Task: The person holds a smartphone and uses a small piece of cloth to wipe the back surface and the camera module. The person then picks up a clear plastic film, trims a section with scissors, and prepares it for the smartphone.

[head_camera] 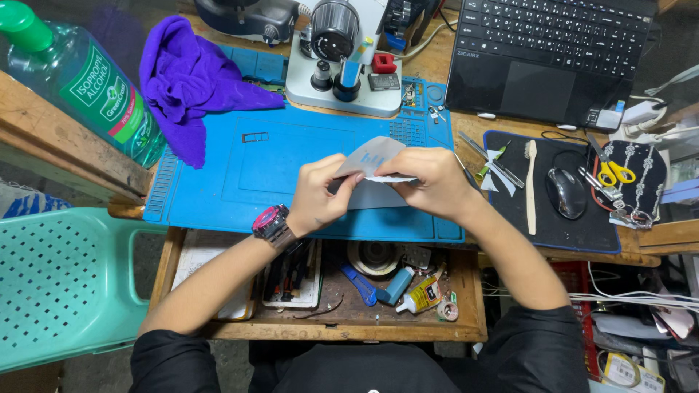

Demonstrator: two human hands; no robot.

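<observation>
You hold a thin grey sheet (373, 164) with both hands, raised just above the middle of the blue work mat (240, 182). A white strip along the sheet's near right edge sits under your right thumb; whether it is a separate layer cannot be told. Your left hand (320, 195) has its grip closed on the sheet's left edge, thumb and fingers pinching it. Your right hand (429, 180) has its grip closed on the right edge, fingertips curled over the top. A pink and black wristwatch (271, 223) sits on your left wrist.

The mat lies on the wooden tabletop (429, 65). At the mat's far edge stands a microscope base (342, 80), and to its left a purple cloth (191, 84) is bunched, partly on the mat. Far left, a clear green-tinted bottle (80, 84) with a green cap lies tilted on a wooden ledge. Far right, an open black laptop (553, 54) sits on the tabletop.

To the right of your right hand, a black pad (510, 211) carries a toothbrush (531, 185), a computer mouse (566, 193) and tweezers (489, 158). Yellow-handled scissors (610, 167) lie just beyond the mouse on the right.

Near you, below the mat, an open wooden drawer (342, 316) holds small tools and a glue bottle (421, 296). A green plastic chair (65, 284) stands at near left.
</observation>
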